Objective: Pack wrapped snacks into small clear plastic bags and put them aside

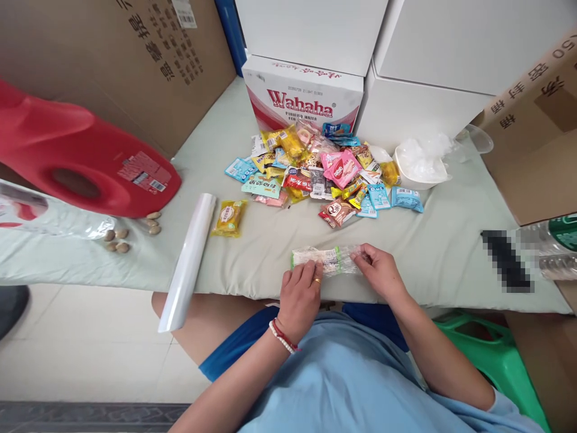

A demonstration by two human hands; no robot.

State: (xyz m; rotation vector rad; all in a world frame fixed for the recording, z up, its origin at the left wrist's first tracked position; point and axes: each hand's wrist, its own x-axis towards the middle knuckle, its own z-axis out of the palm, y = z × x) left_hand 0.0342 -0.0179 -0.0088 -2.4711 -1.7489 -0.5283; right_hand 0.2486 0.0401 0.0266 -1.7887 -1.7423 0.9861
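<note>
A small snack packet wrapped in clear film [328,259] lies near the front edge of the cloth-covered table [270,240]. My left hand [299,294] presses on its left end with the fingers curled over it. My right hand [377,269] pinches the film at its right end. A roll of clear film [188,260] lies to the left, its near end sticking out past the table edge. A single yellow snack packet [229,218] sits beside the roll. A heap of mixed snack packets [324,168] fills the middle of the table behind my hands.
A red plastic jug [76,156] lies at the left, with several nuts [121,237] below it. A Wahaha carton [303,96] and white boxes stand at the back. A white bowl with plastic bags [421,162] sits right of the heap. A green stool [496,355] is at my right.
</note>
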